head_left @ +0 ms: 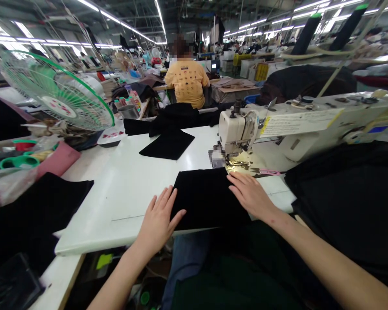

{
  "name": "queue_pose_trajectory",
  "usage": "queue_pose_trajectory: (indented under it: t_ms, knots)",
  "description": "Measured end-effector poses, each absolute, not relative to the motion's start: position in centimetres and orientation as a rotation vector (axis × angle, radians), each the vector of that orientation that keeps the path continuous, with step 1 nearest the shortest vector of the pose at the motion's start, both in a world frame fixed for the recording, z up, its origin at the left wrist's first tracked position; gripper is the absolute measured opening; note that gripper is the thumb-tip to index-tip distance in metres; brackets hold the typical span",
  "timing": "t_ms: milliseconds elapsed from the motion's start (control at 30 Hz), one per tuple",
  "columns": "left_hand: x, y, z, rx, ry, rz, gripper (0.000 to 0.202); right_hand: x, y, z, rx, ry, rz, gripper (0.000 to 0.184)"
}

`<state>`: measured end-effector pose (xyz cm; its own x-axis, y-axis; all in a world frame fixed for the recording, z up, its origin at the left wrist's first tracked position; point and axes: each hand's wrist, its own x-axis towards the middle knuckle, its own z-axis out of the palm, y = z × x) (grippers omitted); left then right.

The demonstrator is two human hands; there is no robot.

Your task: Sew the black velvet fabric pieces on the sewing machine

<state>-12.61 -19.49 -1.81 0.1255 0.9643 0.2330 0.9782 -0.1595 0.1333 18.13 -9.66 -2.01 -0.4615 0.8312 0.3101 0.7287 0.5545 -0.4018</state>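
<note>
Both my hands flat, fingers spread, gripping nothing. Left hand (pixel 158 217) and right hand (pixel 250 193) press black fabric (pixel 207 198) by sewing machine (pixel 237 131)

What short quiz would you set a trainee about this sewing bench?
1. True or false: the left hand and the right hand both rest flat on the black cloth piece in front of the sewing machine.
2. Which stands to the left of the white table? A) a green-rimmed fan B) a desk lamp C) a bucket
3. What colour is the shirt of the person seated farther ahead, back turned?
Key: 1 true; 2 A; 3 yellow.
</note>
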Motion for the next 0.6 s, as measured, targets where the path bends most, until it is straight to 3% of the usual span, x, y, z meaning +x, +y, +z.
queue_pose_trajectory:
  t_ms: [133, 433, 600]
  knots:
    - [-13.1, -17.4, -0.6, -2.269, -2.118, -0.637, 0.045, 17.8, -7.4, -1.5, -1.387, -2.096, 0.302, 0.024]
    - [-12.9, -9.4, 1.1, -2.166, -2.49, -0.854, 0.016, 14.3, -4.2, -1.9, -1.51, -1.911, 0.464, 0.009]
    - [-12.8, -8.4, 0.9, -2.174, -2.582, -1.054, 0.012, 14.4, -3.9, -2.3, -1.446, -1.753, 0.646, 0.013]
